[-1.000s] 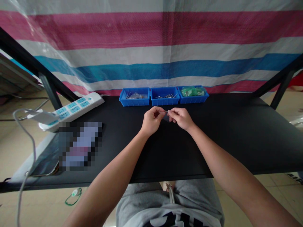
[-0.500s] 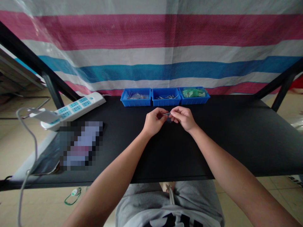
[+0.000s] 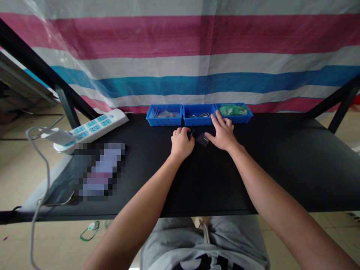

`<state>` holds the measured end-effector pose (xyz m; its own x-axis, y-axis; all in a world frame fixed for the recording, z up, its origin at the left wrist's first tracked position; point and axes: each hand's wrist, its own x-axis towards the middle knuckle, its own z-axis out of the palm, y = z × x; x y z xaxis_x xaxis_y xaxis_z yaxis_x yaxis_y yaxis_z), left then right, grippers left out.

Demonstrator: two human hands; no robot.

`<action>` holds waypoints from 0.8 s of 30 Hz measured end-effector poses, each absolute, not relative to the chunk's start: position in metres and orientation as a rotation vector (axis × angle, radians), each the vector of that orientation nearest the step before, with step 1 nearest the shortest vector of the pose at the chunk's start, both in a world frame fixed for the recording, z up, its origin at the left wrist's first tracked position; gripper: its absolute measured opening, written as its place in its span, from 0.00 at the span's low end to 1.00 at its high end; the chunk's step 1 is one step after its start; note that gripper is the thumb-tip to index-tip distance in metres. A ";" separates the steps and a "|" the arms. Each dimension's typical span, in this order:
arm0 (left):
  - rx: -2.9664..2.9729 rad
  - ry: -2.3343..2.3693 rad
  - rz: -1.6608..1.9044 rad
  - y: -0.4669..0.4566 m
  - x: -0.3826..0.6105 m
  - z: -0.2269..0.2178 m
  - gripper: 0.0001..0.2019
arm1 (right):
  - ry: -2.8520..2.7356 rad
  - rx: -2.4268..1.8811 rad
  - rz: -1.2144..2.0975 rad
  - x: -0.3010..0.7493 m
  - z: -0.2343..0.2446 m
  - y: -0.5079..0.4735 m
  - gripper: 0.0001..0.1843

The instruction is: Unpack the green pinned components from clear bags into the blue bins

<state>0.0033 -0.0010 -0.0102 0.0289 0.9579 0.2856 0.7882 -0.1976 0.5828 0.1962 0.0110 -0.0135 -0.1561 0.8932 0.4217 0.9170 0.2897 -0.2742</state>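
Pinches a thin metal pin [image 3: 191,132] in the curled left hand [image 3: 182,143], low over the black table [image 3: 281,168], with a small clear bag [image 3: 202,139] lying loose just right of it, beside the right thumb; cannot tell whether touching. Spreads the right hand [image 3: 223,133] open and empty, palm down, fingertips at the rims of the middle blue bin [image 3: 199,113] of pins and the right blue bin [image 3: 234,111] of green parts. Could drop the pin from so light a pinch, sweep the bag aside with the right thumb, or shove the light bins toward the striped tarp [image 3: 180,56].
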 end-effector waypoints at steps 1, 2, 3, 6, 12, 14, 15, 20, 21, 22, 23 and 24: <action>2.062 1.818 0.894 -0.002 0.004 -0.010 0.10 | -2.055 -1.608 -0.066 0.197 -0.014 0.011 0.42; 2.077 1.838 0.872 -0.003 0.004 -0.010 0.11 | -2.039 -1.606 -0.067 0.197 -0.015 0.011 0.42; 2.088 1.858 0.853 -0.003 0.004 -0.010 0.12 | -2.018 -1.612 -0.063 0.198 -0.015 0.011 0.42; 2.123 1.889 0.804 -0.002 0.002 -0.011 0.11 | -1.948 -1.643 -0.035 0.199 -0.016 0.011 0.41; 2.183 1.896 0.779 0.002 -0.001 -0.013 0.09 | -1.857 -1.574 -0.028 0.196 -0.020 0.009 0.35; 2.176 1.924 0.709 0.003 -0.001 -0.011 0.08 | -1.848 -1.534 -0.034 0.193 -0.020 0.008 0.33; 2.167 1.938 0.667 0.004 -0.001 -0.010 0.09 | -1.849 -1.517 -0.037 0.192 -0.020 0.007 0.33; 2.102 1.927 0.676 0.005 -0.002 -0.007 0.09 | -1.853 -1.407 -0.043 0.187 -0.015 0.002 0.18; 2.093 1.897 0.719 0.005 -0.002 -0.007 0.08 | -1.850 -1.374 -0.019 0.186 -0.013 0.000 0.15; 2.094 1.853 0.765 0.005 -0.002 -0.007 0.08 | -1.848 -1.343 0.017 0.185 -0.011 -0.001 0.13; 2.104 1.800 0.813 0.004 -0.002 -0.006 0.07 | -1.847 -1.314 0.064 0.184 -0.008 -0.003 0.13; 2.124 1.740 0.861 0.003 -0.002 -0.006 0.05 | -1.846 -1.293 0.116 0.183 -0.006 -0.004 0.14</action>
<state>-0.0015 0.0030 -0.0059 0.1054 0.9552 0.2766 0.7993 -0.2468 0.5479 0.1829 -0.0045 -0.0064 -0.0970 0.8054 0.5847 0.7257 0.4593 -0.5123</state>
